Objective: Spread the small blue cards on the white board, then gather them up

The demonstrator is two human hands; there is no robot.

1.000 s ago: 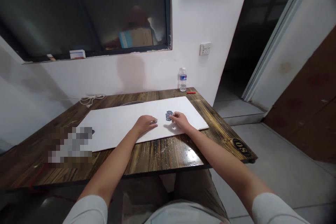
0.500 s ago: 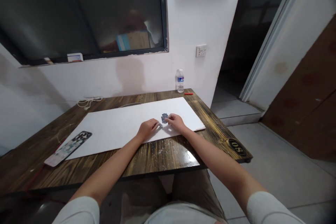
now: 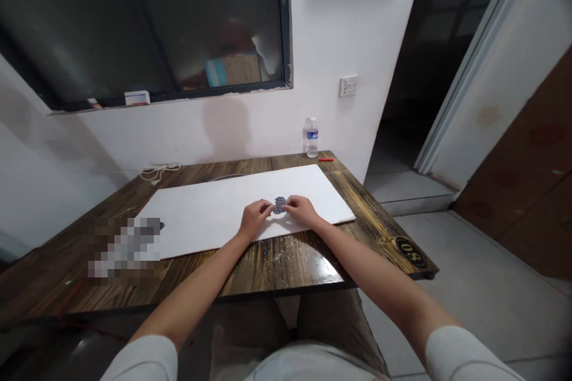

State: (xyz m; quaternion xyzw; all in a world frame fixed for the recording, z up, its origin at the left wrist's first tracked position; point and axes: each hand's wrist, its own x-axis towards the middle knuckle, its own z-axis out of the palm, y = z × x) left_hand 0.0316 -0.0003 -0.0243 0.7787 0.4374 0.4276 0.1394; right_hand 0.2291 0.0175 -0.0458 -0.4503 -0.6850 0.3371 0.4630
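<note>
A small blue-grey patterned piece is held just above a white sheet that lies on the dark wooden table. My left hand pinches its left side with closed fingers. My right hand pinches its right side, fingers curled. Both hands meet over the right half of the sheet, near its front edge. What the piece is cannot be made out at this size.
A water bottle and a small red thing stand at the table's far right corner by the wall. A white cable lies at the back left. A blurred flat object rests at the sheet's left end. An open doorway is on the right.
My left hand has moved right, from flat on the sheet, and closed on the small piece. My right hand has stayed on the piece throughout.
</note>
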